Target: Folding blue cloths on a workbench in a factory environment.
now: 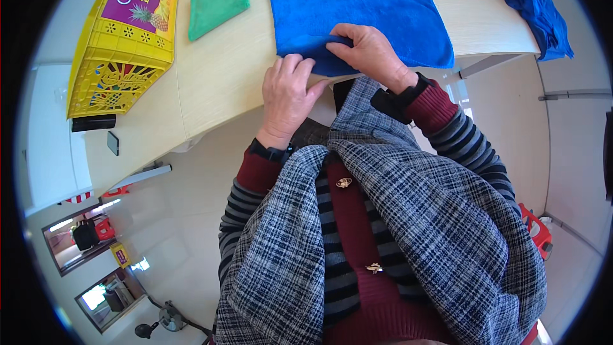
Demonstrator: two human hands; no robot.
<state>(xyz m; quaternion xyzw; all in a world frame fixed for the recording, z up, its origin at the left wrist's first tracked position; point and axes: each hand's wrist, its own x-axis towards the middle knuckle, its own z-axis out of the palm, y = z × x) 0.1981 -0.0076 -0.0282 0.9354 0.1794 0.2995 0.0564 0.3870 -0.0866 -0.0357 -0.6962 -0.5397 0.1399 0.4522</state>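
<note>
A blue towel (364,3) lies spread on the pale table, its near side lifted into a small fold. At that fold, my right hand (377,57) is closed, pinching the cloth between thumb and forefinger. My left hand (285,99) is at the towel's near left corner with its fingers curled over the cloth's edge. Its thumb stands apart from the fingers, and the fingertips are hidden. Farther left, a green folded cloth (219,1) lies flat on the table.
A yellow plastic crate (131,48) with a purple label stands at the left. Beside it are a black cylinder (94,122) and a dark phone-like slab (113,143). Crumpled blue cloths (533,6) hang over the table's right end. The table's front edge (223,119) runs before me.
</note>
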